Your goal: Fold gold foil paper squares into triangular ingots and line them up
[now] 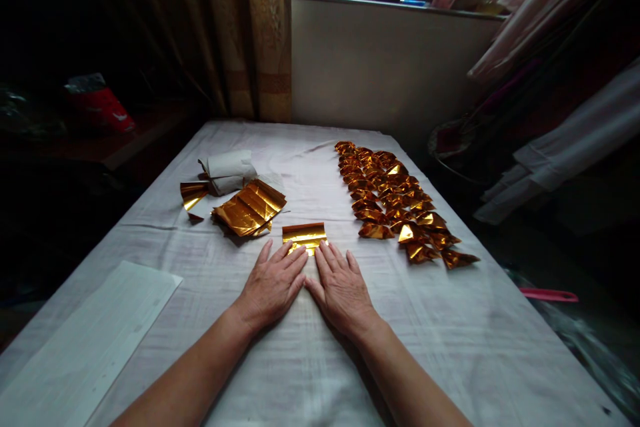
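A small sheet of gold foil paper [303, 232] lies on the white cloth, its far edge curling up. My left hand [273, 281] rests flat with fingertips on the sheet's near left part. On its near right part lie the fingertips of my right hand [343, 283], also flat. The two thumbs almost meet just below the sheet, and the fingers hide its near edge. Beyond my left hand is a stack of gold foil sheets [250, 207]. Rows of folded gold foil pieces [375, 203] stand off to the right.
A white rolled paper bundle [229, 170] and a curled gold foil piece [192, 195] lie behind the stack. A long pale sheet [95, 340] covers the left front of the table [300, 373]. Clothes [575, 127] hang beyond the right edge; a curtain [240, 33] hangs behind.
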A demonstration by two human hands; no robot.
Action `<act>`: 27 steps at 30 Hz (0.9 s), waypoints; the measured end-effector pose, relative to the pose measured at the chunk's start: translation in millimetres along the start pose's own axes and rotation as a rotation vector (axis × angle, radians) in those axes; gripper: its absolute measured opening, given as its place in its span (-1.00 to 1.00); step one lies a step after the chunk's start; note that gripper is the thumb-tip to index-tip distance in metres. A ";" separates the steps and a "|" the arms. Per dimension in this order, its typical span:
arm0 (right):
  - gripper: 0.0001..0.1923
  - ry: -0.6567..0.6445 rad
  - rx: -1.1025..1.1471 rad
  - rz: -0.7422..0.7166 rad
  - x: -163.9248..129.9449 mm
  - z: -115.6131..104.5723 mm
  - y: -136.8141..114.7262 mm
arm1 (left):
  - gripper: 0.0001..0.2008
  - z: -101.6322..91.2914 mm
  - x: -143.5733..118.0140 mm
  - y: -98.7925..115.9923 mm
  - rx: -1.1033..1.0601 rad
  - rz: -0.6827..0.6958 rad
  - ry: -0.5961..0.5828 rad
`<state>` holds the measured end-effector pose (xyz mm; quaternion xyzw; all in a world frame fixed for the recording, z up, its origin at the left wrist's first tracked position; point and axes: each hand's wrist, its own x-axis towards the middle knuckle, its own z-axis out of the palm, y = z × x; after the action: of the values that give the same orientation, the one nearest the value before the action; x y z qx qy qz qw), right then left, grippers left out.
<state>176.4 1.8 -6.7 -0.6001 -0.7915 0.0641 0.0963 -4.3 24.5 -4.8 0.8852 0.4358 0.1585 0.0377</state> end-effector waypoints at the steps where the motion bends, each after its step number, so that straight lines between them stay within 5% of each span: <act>1: -0.41 -0.002 0.000 0.000 -0.2 0.2 0.0 | -0.61 -0.8 -1.4 -0.9 0.000 -0.001 -0.003; 8: -0.54 0.055 0.014 -0.025 2.5 -8.5 3.5 | -0.64 -8.3 -12.1 -13.3 0.015 -0.020 0.024; 13: -0.75 0.109 0.091 0.053 34.2 -28.3 13.4 | -0.68 -8.5 -11.0 -18.8 0.001 -0.010 0.063; 17: -0.58 0.160 0.061 0.146 71.3 -34.9 18.1 | -0.70 -8.1 -9.0 -19.7 -0.026 -0.004 0.078; 27: -0.89 -0.047 0.042 0.031 96.5 -34.6 21.7 | -0.73 -8.5 -7.7 -21.0 -0.074 -0.010 0.112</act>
<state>179.4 100.1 29.5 -0.6084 -0.7827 0.0962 0.0891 -27.2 30.9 -2.9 0.8707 0.4354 0.2237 0.0469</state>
